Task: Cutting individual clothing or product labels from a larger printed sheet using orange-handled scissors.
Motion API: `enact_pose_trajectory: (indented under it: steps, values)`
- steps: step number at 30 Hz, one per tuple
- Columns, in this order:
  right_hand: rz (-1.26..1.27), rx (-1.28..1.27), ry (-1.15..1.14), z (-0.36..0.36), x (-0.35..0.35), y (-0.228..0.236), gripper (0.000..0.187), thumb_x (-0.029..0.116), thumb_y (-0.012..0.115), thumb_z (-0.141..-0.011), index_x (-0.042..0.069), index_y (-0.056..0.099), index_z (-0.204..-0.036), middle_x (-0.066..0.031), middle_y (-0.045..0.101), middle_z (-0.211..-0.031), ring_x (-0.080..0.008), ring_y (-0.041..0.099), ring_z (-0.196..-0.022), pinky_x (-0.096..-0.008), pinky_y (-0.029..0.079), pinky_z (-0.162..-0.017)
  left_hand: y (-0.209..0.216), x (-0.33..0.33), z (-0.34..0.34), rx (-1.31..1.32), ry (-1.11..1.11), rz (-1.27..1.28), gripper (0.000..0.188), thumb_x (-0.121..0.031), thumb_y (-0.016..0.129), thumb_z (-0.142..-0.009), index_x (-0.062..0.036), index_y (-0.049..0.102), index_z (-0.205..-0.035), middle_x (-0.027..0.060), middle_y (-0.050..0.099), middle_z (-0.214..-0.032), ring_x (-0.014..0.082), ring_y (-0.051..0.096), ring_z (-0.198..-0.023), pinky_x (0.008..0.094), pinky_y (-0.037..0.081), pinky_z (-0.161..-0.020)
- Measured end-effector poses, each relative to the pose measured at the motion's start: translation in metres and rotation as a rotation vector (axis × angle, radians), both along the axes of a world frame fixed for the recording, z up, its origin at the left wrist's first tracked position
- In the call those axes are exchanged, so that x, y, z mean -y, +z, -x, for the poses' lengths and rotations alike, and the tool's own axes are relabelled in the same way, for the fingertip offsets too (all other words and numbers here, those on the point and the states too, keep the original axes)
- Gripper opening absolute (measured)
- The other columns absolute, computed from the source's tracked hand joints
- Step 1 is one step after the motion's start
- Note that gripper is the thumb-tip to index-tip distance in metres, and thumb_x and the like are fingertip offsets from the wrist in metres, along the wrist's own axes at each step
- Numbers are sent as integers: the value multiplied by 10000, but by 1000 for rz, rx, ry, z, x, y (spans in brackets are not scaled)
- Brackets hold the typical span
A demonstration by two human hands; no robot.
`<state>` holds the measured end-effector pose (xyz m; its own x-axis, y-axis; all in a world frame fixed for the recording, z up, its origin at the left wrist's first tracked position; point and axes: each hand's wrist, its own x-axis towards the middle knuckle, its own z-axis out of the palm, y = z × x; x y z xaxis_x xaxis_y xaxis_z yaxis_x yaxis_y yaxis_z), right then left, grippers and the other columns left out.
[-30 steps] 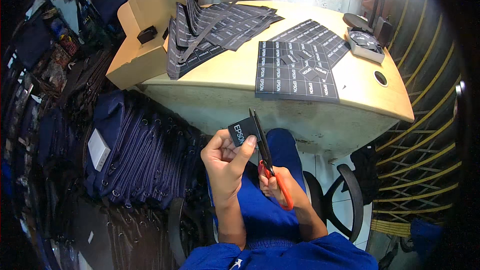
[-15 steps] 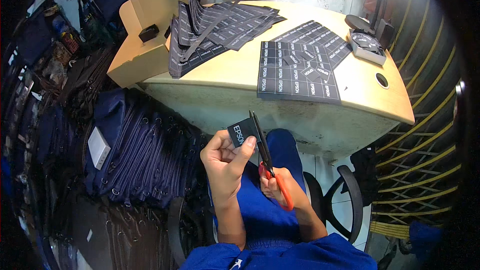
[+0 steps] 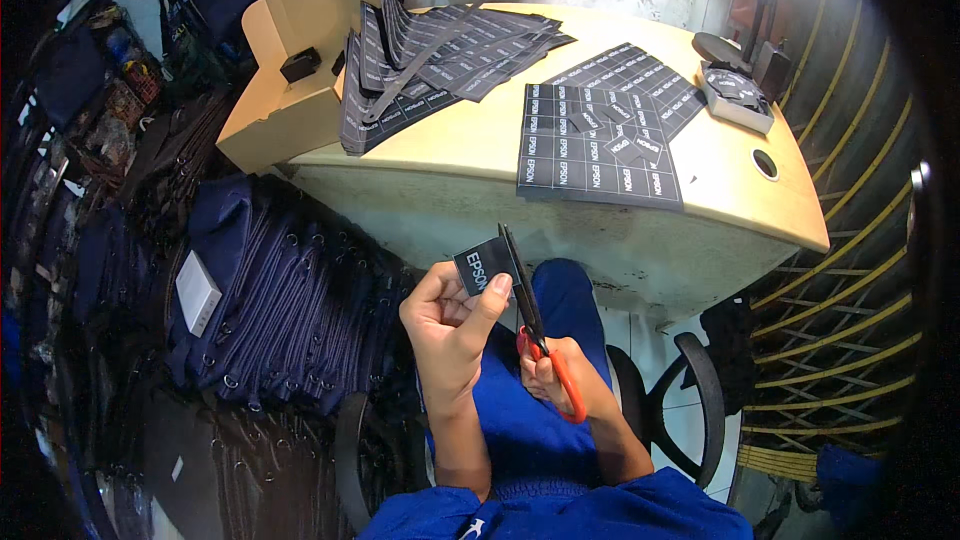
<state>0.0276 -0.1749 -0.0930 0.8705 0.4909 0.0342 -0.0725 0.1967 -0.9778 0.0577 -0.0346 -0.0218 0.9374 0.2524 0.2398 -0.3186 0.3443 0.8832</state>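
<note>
Between the thumb and fingers of my left hand (image 3: 452, 330) is a small black printed label (image 3: 481, 262) with white lettering. My right hand (image 3: 562, 380) grips a pair of scissors (image 3: 533, 315) by its red-orange handles, the dark blades pointing up. Those blades lie along the label's right edge, nearly closed. Both hands are above my lap, in front of the desk. On the desk lie printed black label sheets (image 3: 590, 168), with several loose cut labels on top. Another heap of black sheets (image 3: 440, 60) is farther left, with a long thin strip across it.
An open cardboard box (image 3: 270, 125) stands at the desk's left end. A small box of cut labels (image 3: 738, 105) sits at its right, near a round hole (image 3: 765, 164). Stacked dark blue bags (image 3: 290, 310) fill the left side, topped by a white box (image 3: 197, 294). Chair armrests flank me.
The view has shifted very slightly. Both hands, the label and the scissors stay almost in the same place, with the blades still at the label's right edge.
</note>
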Motion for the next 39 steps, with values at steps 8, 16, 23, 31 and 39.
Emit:
enact_pose_trajectory:
  steps: [8,16,23,31,39]
  values:
    - [44,40,-2,0,1,2,363,324,500,-920,24,460,-718,2,449,-569,-89,413,-524,-261,373,-488,3,0,0,-5,9,-1,112,16,682,-765,7,579,-809,48,634,-750,52,577,-653,186,469,-616]
    - [86,71,-9,1,1,0,394,346,502,-920,21,470,-700,-9,454,-548,-92,421,-507,-270,371,-470,1,-2,0,-1,4,4,110,19,679,-764,2,574,-795,52,633,-749,55,579,-655,189,473,-617]
    - [120,83,-11,0,1,0,403,342,512,-916,22,463,-676,-6,459,-545,-92,418,-493,-272,362,-453,0,-4,-1,-6,9,4,118,11,684,-761,7,574,-805,58,634,-754,62,582,-660,195,478,-623]
    - [-68,-77,-43,2,-1,2,414,402,482,-923,58,440,-697,10,457,-559,-53,419,-464,-218,344,-409,0,-4,-1,-19,3,-3,132,-12,685,-762,-3,578,-838,49,625,-749,65,564,-646,196,458,-615]
    - [-228,-201,-167,-2,-5,-3,416,424,456,-929,65,443,-719,22,418,-566,-39,381,-451,-193,311,-396,-6,-5,-6,-22,-58,-14,195,4,698,-753,23,594,-916,67,648,-797,66,585,-675,190,473,-626]
